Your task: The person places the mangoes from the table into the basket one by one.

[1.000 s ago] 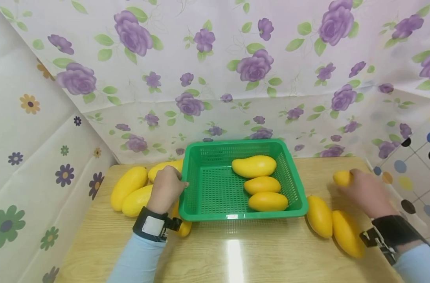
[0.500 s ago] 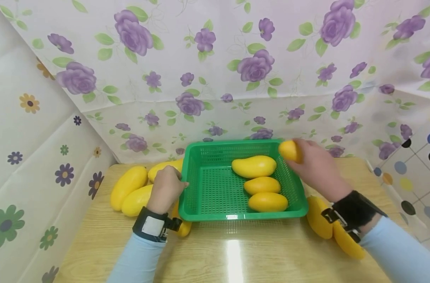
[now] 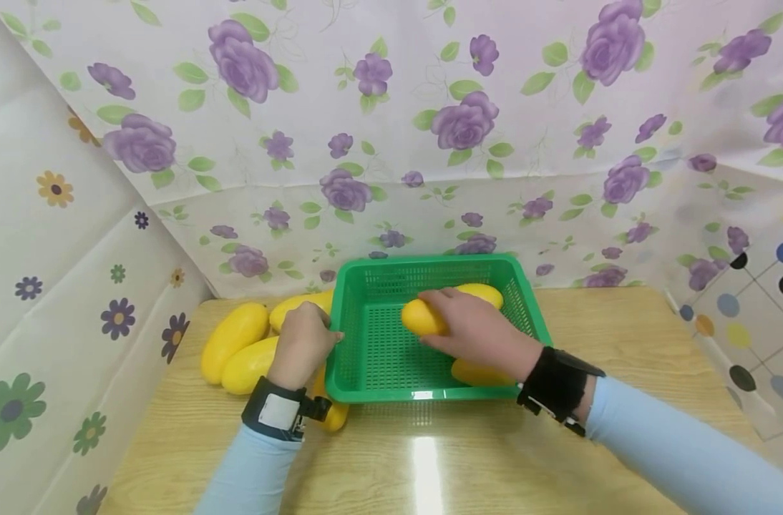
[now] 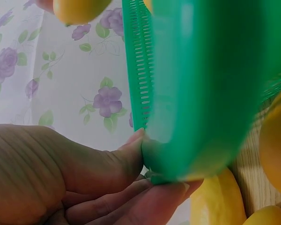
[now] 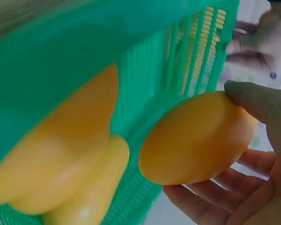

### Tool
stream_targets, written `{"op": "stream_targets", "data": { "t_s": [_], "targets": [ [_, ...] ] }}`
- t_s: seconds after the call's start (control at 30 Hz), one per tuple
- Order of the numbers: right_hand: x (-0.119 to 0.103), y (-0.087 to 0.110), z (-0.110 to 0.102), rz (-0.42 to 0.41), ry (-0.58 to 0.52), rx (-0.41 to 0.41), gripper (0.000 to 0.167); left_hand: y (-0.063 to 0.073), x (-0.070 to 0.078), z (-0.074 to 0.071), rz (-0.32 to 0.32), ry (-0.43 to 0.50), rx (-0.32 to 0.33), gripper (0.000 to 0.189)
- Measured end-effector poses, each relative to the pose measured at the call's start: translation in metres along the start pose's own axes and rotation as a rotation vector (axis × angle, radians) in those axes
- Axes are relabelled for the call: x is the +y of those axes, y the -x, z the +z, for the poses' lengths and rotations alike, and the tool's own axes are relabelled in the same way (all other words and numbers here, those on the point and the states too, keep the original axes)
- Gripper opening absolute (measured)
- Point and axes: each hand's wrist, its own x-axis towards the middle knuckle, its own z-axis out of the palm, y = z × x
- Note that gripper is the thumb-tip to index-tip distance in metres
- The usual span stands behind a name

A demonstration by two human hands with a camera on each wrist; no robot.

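My left hand pinches the left rim of a green plastic basket, thumb on one side and fingers below in the left wrist view. In my right hand is a yellow mango, gripped between thumb and fingers over the basket's middle. The right wrist view shows this mango above the slotted floor. Inside, toward the right, lie several more mangoes: one at the back, one at the front, the one between them hidden by the right hand.
Several mangoes lie on the wooden table left of the basket, one partly under the left wrist. Behind stands a flowered cloth backdrop. The right forearm crosses the table's right side, covering the mangoes seen there earlier.
My right hand has carried the mango from the table's right side, over the basket's right rim, to above its middle. The left hand has stayed on the rim.
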Motion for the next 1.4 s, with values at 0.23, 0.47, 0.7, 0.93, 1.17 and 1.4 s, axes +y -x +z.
{"op": "stream_targets", "data": {
  "t_s": [0.23, 0.47, 0.7, 0.93, 1.17, 1.4],
  "targets": [
    [-0.009, -0.001, 0.017, -0.035, -0.056, -0.124, 0.062, 0.0, 0.0, 0.0, -0.001, 0.005, 0.0, 0.03],
    [-0.01, -0.004, 0.03, -0.085, -0.058, -0.172, 0.062, 0.0, 0.001, 0.0, -0.002, 0.003, -0.002, 0.029],
    [-0.013, -0.005, 0.037, -0.111, -0.024, -0.185, 0.058, 0.0, 0.001, -0.001, 0.004, 0.007, -0.003, 0.028],
    [-0.013, -0.006, 0.047, -0.101, -0.015, -0.217, 0.058, 0.001, 0.001, -0.001, 0.001, 0.009, -0.01, 0.03],
    [-0.01, -0.007, 0.06, -0.125, -0.003, -0.256, 0.053, 0.0, 0.001, -0.001, 0.003, 0.008, -0.016, 0.03],
    [-0.007, -0.006, 0.061, -0.13, 0.004, -0.316, 0.052, 0.0, 0.002, -0.002, 0.007, 0.01, -0.012, 0.032]
  ]
}}
